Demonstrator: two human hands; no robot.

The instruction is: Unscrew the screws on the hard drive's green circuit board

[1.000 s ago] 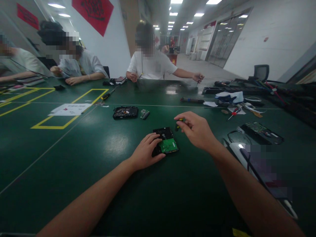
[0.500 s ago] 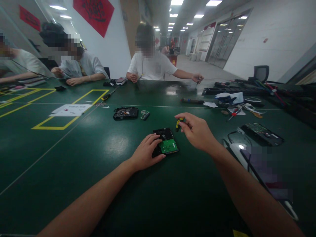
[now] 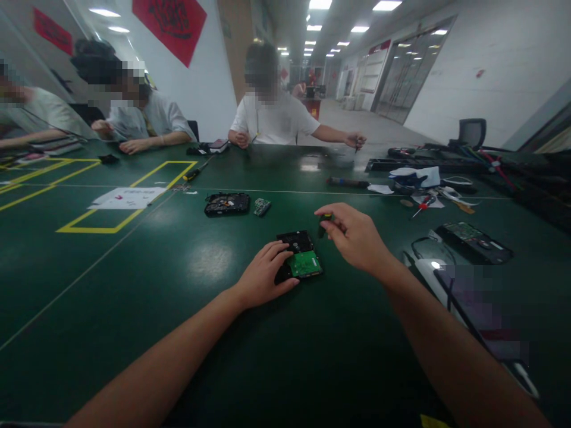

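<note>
A black hard drive [image 3: 295, 240] with a green circuit board [image 3: 306, 264] lies flat on the table in front of me. My left hand [image 3: 266, 272] grips its left side, fingers over the top and thumb along the near edge. Just right of the drive, my right hand [image 3: 350, 233] pinches a small screwdriver [image 3: 325, 226] with a yellow and black handle, pointing downward. The screwdriver's tip is too dark to make out, so I cannot tell whether it touches the drive.
Beyond the drive lie an opened hard drive [image 3: 227, 204] and a loose circuit board [image 3: 262, 207]. Another drive [image 3: 473, 242], a tablet-like device [image 3: 477, 309] and a red screwdriver [image 3: 422, 206] are on the right. A yellow-handled screwdriver [image 3: 193, 175] rests far left. Several people sit across the table.
The screwdriver's handle has turned in my right fingers, showing less yellow, and that hand has shifted slightly left. My left hand and the hard drive stay put.
</note>
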